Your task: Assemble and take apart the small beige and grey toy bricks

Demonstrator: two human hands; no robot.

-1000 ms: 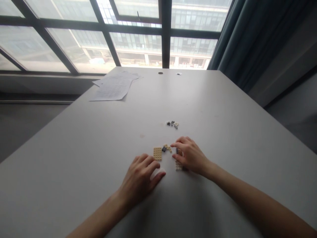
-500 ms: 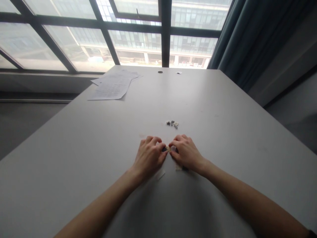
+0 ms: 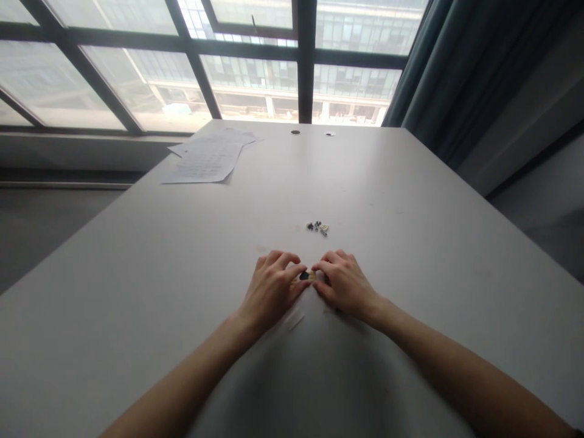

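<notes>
A small dark and yellowish piece [image 3: 304, 276] is pinched between the fingertips of both hands, low over the white table. My left hand [image 3: 274, 285] grips its left side with thumb and fingers. On the other side, my right hand [image 3: 347, 283] has thumb and index finger closed on the yellowish end. What exactly the piece is stays too small to tell. Just beyond the hands lies a little pile of black, grey and cream bits [image 3: 318, 227]. A clear flat strip [image 3: 294, 320] rests beside my left wrist. Something pale lies partly hidden under my right hand.
Printed paper sheets [image 3: 205, 161] lie at the far left of the white table [image 3: 392, 231]. Two round cable holes sit at the far edge, before a window. A dark curtain [image 3: 438, 79] hangs at the right.
Both hands have shifted very slightly, and more of the dark part of the piece shows between the fingers. The pale item under my right hand is more covered.
</notes>
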